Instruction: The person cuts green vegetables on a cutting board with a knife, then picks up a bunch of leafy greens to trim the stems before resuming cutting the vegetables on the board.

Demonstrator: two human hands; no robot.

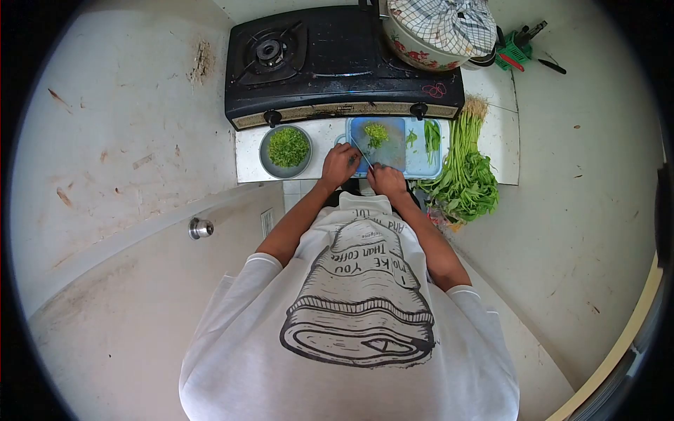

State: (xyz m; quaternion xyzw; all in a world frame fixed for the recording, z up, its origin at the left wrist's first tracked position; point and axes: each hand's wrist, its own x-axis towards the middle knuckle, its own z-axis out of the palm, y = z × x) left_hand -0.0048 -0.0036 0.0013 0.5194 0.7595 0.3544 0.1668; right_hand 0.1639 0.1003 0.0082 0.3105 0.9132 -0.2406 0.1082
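My right hand (386, 180) is closed around the handle of a knife (363, 154), whose thin blade slants up and left over the blue cutting board (395, 156). Beside the blade, at the board's left edge, my left hand (341, 164) has its fingers curled in; whatever they hold is hidden. Chopped greens (377, 134) lie in a small heap on the board, beyond the blade. In the lighter right part of the board are some leafy stalks (432, 138) and a few loose leaf pieces (411, 137).
A grey bowl (266, 163) of finely chopped greens stands at the left. To the right lies a large bunch of leafy greens (472, 179), overhanging the counter's front edge. Behind the board is a black gas stove (337, 52) with a flowered pot (421, 55). Walls bound both sides.
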